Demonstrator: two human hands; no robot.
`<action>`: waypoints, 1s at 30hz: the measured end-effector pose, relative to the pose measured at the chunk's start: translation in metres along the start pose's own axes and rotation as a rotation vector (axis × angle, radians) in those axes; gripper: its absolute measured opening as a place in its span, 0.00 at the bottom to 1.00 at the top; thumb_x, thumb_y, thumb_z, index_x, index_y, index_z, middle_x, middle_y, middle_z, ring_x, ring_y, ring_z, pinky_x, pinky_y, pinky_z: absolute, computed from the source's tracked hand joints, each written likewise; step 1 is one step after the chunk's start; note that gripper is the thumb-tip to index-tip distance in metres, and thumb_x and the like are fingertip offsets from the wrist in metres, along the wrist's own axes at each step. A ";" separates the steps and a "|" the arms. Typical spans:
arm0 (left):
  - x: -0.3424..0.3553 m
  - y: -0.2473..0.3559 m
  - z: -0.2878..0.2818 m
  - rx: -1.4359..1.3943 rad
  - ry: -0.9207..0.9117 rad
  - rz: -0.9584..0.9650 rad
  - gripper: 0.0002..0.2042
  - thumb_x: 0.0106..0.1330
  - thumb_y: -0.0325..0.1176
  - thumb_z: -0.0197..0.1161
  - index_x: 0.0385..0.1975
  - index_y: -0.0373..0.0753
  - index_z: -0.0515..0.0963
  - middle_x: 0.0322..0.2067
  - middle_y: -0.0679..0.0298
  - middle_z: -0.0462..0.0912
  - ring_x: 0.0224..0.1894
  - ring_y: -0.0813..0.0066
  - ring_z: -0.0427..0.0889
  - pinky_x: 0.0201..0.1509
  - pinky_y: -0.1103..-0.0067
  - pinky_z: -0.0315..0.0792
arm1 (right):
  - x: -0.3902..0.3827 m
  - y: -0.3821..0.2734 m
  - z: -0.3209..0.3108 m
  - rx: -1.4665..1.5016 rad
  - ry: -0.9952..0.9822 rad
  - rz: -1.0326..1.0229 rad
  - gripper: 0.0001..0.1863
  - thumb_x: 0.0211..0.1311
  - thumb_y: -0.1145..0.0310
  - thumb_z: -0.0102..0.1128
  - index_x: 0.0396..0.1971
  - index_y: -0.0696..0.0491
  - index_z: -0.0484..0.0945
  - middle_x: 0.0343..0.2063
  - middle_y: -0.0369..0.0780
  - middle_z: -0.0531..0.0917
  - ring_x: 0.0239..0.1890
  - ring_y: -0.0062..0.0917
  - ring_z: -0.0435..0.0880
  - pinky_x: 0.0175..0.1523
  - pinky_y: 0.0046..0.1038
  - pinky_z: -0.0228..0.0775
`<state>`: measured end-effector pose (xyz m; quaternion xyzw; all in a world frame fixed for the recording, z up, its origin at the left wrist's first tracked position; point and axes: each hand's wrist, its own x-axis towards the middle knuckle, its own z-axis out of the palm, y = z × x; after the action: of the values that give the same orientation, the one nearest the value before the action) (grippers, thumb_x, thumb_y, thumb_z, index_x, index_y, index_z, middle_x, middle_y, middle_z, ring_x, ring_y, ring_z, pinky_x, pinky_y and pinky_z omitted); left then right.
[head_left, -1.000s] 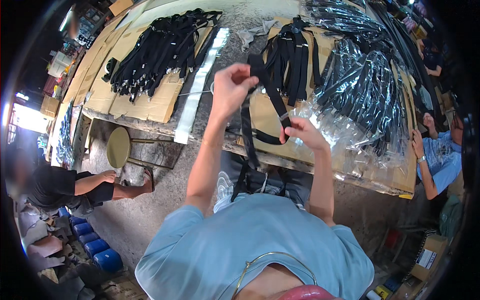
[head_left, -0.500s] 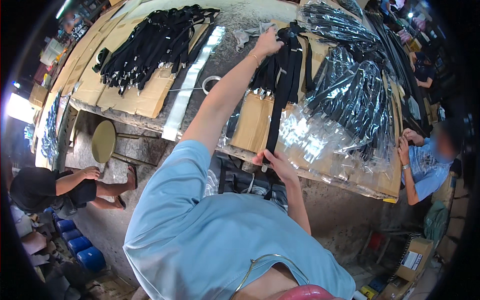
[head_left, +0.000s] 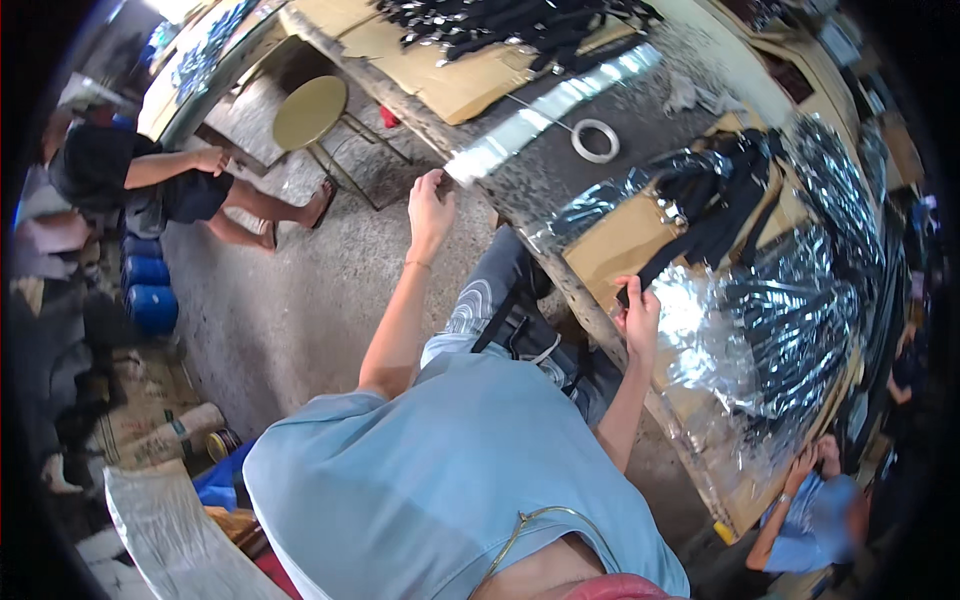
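My left hand: up near the table, loose, fingers a bit bent.
My right hand: fingers curled, pinching a black strap.

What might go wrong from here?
Tangling: the black strap in the right hand runs back to the strap pile, so a tug might drag others along. Snagging: clear plastic packaging lies close beside that strap and might catch. Knocking: the left hand is near the end of the shiny strip, which reaches the table edge and could get brushed.
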<state>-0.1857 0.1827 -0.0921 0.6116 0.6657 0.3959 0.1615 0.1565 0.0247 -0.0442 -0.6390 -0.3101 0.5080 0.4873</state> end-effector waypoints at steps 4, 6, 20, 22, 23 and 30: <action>0.031 0.009 -0.016 0.250 -0.134 0.438 0.34 0.47 0.21 0.61 0.60 0.45 0.66 0.61 0.52 0.62 0.61 0.55 0.64 0.62 0.63 0.63 | 0.010 0.019 0.001 0.004 0.029 -0.014 0.19 0.69 0.55 0.49 0.32 0.56 0.79 0.14 0.29 0.67 0.12 0.11 0.65 0.17 0.16 0.56; 0.051 0.028 -0.025 0.238 -0.203 0.497 0.32 0.49 0.22 0.60 0.59 0.45 0.67 0.60 0.53 0.63 0.61 0.55 0.65 0.62 0.64 0.64 | 0.008 0.020 0.001 0.020 0.015 -0.022 0.20 0.69 0.55 0.49 0.32 0.58 0.79 0.15 0.29 0.67 0.12 0.11 0.66 0.18 0.16 0.58; 0.121 0.056 -0.010 -0.227 -0.504 0.311 0.08 0.57 0.30 0.63 0.34 0.34 0.82 0.27 0.58 0.83 0.30 0.75 0.79 0.38 0.78 0.74 | 0.007 0.022 0.001 0.018 0.067 -0.001 0.19 0.67 0.52 0.52 0.33 0.55 0.80 0.15 0.29 0.69 0.13 0.11 0.69 0.17 0.15 0.59; 0.127 0.052 -0.007 -0.221 -0.528 0.256 0.09 0.58 0.31 0.62 0.34 0.34 0.82 0.27 0.58 0.83 0.29 0.76 0.79 0.37 0.78 0.74 | 0.008 0.022 0.000 0.042 0.055 -0.010 0.19 0.67 0.53 0.52 0.33 0.56 0.79 0.16 0.29 0.70 0.13 0.11 0.69 0.17 0.15 0.60; 0.130 0.048 -0.005 -0.216 -0.551 0.190 0.09 0.59 0.32 0.61 0.35 0.34 0.82 0.27 0.58 0.83 0.29 0.76 0.79 0.37 0.78 0.74 | 0.008 0.022 0.000 0.058 0.040 -0.011 0.19 0.67 0.54 0.52 0.33 0.56 0.79 0.17 0.29 0.70 0.13 0.11 0.68 0.18 0.15 0.61; 0.138 0.055 -0.011 -0.190 -0.498 0.370 0.10 0.57 0.32 0.65 0.33 0.31 0.82 0.31 0.60 0.81 0.32 0.75 0.79 0.38 0.79 0.72 | 0.007 0.019 -0.002 0.074 0.071 0.021 0.19 0.67 0.53 0.52 0.33 0.55 0.79 0.16 0.29 0.69 0.13 0.11 0.69 0.18 0.15 0.61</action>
<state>-0.1833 0.3056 -0.0075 0.7826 0.4431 0.3170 0.3012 0.1588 0.0242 -0.0644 -0.6413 -0.2670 0.5013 0.5159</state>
